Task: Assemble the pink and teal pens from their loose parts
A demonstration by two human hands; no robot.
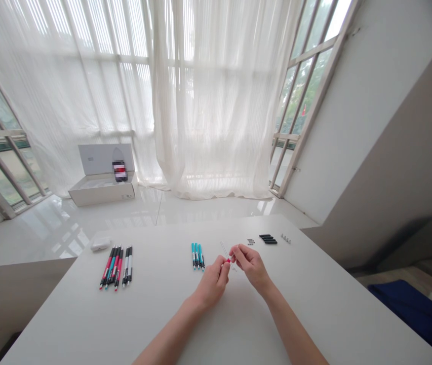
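My left hand (214,282) is closed around a pink pen barrel (228,260), most of which its fingers hide. My right hand (252,267) meets it at the barrel's end in a pinch; whatever lies between those fingertips is too small to make out. Thin pen refills (223,247) lie on the table just beyond the hands, partly covered by them. To the left are several turquoise pen barrels (197,256) in a row. Small springs (251,242) sit past my right hand, beside several black pen grips (268,239) and small pale pen tips (286,238).
Several whole pens (114,266) in pink, turquoise and white lie on the left of the white table (155,314). Behind them rests a white case (101,244). An open white box (104,191) stands on the ledge before the curtains (216,126).
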